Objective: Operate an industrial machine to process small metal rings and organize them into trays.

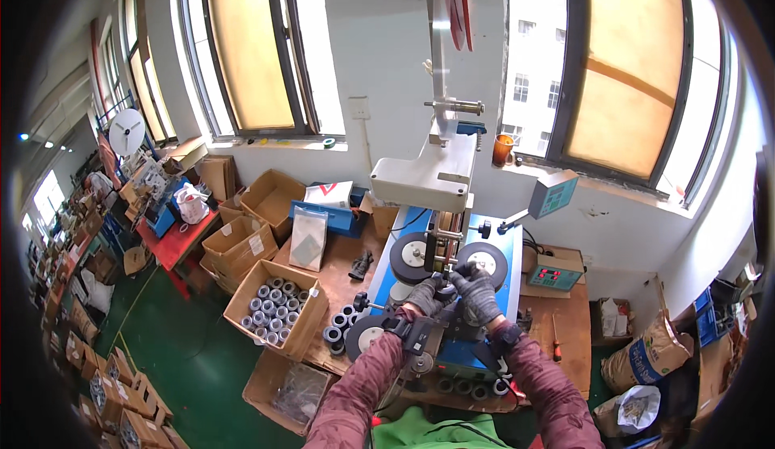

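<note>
Both my hands wear grey gloves and meet at the middle of a blue-topped machine (420, 227), just below its metal roller head (444, 239). My left hand (428, 294) is closed, fingers curled in at a small dark round part (446, 291). From the other side my right hand (479, 294) reaches in with bent fingers pressed together at the same spot; what its fingertips pinch is hidden. A dark wheel with a white hub (408, 254) stands left of the hands, and another such wheel (484, 260) is partly behind the right hand.
Left of the machine, an open cardboard box (315, 320) holds many grey rings, with more dark rings (335, 334) beside it on the wooden table. A control box (557, 270) and a screwdriver (556, 338) lie to the right. An open carton (258, 396) sits below the table edge.
</note>
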A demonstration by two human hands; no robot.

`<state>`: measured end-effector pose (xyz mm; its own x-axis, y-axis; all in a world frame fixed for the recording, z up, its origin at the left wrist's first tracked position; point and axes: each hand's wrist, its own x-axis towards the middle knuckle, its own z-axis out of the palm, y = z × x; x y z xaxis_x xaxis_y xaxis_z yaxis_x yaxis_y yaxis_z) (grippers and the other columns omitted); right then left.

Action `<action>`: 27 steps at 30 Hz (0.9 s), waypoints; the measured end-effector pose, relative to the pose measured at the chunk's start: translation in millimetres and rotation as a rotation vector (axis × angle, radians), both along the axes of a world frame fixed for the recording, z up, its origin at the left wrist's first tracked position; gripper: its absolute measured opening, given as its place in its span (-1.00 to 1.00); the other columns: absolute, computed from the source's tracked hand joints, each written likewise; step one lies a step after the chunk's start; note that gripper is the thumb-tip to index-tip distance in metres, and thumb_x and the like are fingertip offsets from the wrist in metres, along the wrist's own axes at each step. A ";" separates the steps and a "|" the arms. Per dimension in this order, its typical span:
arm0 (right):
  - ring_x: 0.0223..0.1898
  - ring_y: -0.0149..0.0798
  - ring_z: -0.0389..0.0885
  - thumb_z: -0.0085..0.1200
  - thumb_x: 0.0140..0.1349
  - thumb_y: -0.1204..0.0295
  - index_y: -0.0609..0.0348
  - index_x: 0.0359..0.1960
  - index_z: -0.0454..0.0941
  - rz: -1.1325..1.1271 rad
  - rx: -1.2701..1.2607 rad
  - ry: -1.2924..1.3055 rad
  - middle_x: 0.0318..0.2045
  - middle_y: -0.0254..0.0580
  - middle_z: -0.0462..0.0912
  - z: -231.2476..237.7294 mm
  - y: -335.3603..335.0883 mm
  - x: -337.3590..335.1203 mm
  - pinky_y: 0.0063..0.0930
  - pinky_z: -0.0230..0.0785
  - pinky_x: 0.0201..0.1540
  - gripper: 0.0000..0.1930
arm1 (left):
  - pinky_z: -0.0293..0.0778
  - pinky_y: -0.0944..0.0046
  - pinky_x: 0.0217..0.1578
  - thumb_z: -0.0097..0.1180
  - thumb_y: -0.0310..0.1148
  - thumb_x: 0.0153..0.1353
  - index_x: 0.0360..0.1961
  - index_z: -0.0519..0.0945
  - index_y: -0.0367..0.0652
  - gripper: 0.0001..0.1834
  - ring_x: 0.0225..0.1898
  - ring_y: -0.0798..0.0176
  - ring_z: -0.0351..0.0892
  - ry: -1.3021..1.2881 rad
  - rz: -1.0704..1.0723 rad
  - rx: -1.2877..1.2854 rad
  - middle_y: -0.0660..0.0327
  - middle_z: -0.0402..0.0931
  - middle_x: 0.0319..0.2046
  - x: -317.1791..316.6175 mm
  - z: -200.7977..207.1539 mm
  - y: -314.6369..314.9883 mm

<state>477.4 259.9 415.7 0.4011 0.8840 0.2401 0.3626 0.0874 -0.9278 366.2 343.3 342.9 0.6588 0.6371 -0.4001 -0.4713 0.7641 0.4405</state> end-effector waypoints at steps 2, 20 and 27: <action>-0.49 -0.36 0.52 0.14 0.06 0.46 0.27 -0.34 0.53 -0.004 0.059 -0.051 -0.53 -0.16 0.60 -1.6 16.2 1.8 -0.46 0.37 -0.40 -0.84 | 0.52 -0.05 -0.12 0.03 -0.44 0.14 -0.20 0.46 -0.22 -0.81 -0.18 0.04 0.52 -0.040 0.022 -0.020 0.03 0.49 -0.22 0.4 -8.7 2.1; -0.35 -0.40 0.53 0.07 0.16 0.36 0.26 -0.22 0.49 0.351 -0.252 0.112 -0.36 -0.18 0.60 11.1 -33.4 22.9 -0.46 0.40 -0.26 -0.76 | 0.59 0.01 -0.18 -0.03 -0.51 0.08 -0.02 0.37 -0.25 -0.63 -0.13 -0.02 0.50 0.130 0.288 -0.003 -0.01 0.42 -0.14 -15.0 46.6 -101.7; -0.35 -0.48 0.46 -0.04 0.26 0.29 0.25 -0.20 0.52 0.348 -0.269 0.166 -0.38 -0.34 0.57 -18.0 0.0 8.7 -0.54 0.36 -0.24 -0.73 | 0.57 0.09 -0.21 -0.04 -0.50 0.07 -0.11 0.43 -0.20 -0.70 -0.16 0.13 0.50 0.106 0.328 0.130 0.08 0.44 -0.23 -6.6 13.4 -106.4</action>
